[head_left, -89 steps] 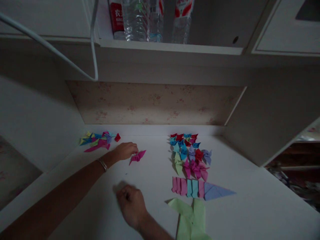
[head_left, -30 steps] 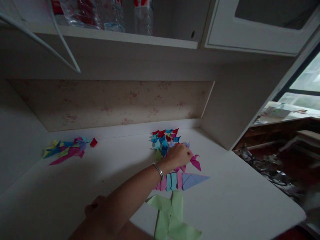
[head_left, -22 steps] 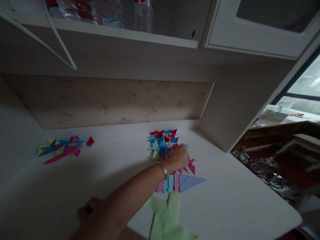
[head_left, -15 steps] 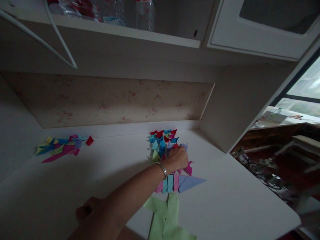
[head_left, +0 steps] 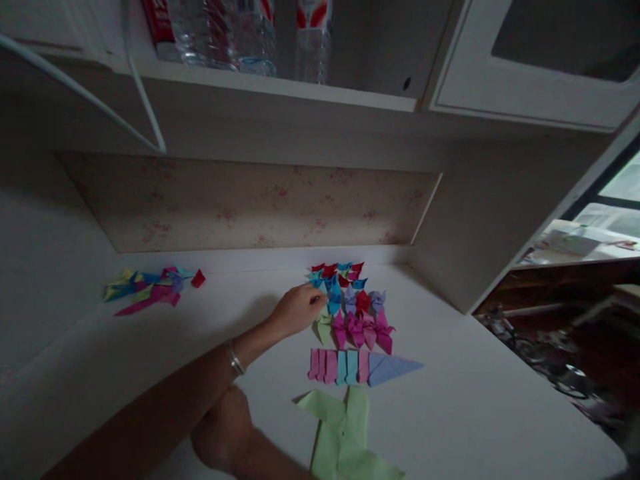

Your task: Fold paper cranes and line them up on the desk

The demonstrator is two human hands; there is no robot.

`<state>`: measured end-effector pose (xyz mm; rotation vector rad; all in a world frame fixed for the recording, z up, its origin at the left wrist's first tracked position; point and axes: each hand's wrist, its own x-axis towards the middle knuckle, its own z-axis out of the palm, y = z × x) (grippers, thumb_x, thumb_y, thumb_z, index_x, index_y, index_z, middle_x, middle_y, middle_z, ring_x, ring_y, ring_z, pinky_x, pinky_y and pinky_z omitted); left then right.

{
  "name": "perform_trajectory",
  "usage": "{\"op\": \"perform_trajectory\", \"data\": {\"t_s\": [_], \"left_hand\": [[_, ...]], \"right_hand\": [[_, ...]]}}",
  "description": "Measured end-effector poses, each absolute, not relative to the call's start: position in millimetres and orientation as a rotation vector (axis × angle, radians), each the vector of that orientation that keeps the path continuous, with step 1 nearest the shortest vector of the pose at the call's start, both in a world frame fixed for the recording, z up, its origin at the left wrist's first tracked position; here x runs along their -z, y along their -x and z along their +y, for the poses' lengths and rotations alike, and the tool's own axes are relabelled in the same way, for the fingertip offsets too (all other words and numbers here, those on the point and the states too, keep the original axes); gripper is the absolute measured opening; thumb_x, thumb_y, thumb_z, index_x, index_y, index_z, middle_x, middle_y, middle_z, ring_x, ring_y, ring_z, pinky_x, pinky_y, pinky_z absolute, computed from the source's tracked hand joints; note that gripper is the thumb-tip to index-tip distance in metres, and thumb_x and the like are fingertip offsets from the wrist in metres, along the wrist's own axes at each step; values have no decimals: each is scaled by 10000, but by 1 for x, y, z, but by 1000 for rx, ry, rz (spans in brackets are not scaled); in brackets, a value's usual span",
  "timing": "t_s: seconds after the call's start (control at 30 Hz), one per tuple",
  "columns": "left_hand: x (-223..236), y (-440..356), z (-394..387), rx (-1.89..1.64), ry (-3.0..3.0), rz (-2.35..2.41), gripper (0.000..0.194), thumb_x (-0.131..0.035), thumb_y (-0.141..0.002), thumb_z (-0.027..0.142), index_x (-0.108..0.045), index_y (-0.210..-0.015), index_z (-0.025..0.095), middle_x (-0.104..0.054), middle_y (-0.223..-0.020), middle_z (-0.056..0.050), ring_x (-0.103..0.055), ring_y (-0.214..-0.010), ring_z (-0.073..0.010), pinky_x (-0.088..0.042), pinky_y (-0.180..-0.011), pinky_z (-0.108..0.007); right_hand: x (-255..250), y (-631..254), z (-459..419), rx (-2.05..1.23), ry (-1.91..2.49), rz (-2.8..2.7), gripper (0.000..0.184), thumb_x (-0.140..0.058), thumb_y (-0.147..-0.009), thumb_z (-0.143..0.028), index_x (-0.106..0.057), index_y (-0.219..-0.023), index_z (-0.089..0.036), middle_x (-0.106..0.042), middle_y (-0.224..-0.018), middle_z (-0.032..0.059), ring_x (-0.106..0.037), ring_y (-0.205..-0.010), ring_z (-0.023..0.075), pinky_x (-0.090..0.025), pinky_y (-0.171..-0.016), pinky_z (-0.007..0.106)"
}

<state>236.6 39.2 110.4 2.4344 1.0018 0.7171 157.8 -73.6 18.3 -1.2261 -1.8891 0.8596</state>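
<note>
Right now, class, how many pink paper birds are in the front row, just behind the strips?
4 pink birds: two beside the green bird, then a paler one, then one at the right end.

Open desk [head_left: 490,413] right of the green paper [head_left: 345,433]; left forearm [head_left: 165,400] bars the near left

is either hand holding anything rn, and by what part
The left hand is curled at the small paper figures, nothing showing in its fingers; the inside of the right hand is hidden, so that one can't be told.
</note>
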Motion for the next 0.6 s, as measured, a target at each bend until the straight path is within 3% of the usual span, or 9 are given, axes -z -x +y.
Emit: {"op": "perform_trajectory", "data": {"t_s": [0.17, 0.23, 0.4, 0.6], "left_hand": [[-62, -118, 34, -694, -2008, 1293, 290, -450, -790, 409, -626, -704, 194, -634, -694, 0, -561, -720, -175, -401, -643, -249], [-41, -78, 28, -783, -1810, 1439, 271, -449, -746, 427, -574, -648, 207, -609, -672, 4, -546, -705, -173, -403, -626, -248], [-15, -26, -3, -867, -1380, 1584, 328, -451, -724, 496, -349, -555, 234, -321, -478, 65, -344, -473, -123, -295, -458, -241], [-13, -29, -20, -935, -1326, 1408, 312, -488, -747, 471, -406, -582, 220, -353, -538, 57, -358, -528, -123, -290, -490, -243]], "right_hand": [[-7, -149, -73, -818, 1299, -1846, 176, -526, -814, -161, -670, -722, -206, -681, -726, -14, -609, -647, 129, -385, -575, 203], [-6, -147, -72, -829, 1307, -1778, 212, -516, -830, -184, -644, -662, -199, -642, -670, -18, -566, -606, 118, -359, -556, 205], [-11, -144, -72, -960, 1264, -1605, 298, -474, -887, -305, -602, -641, -198, -547, -596, -26, -486, -569, 120, -335, -534, 215], [-6, -140, -72, -1196, 1192, -1429, 291, -509, -865, -386, -544, -648, -195, -462, -577, -34, -413, -541, 121, -307, -503, 227]]}}
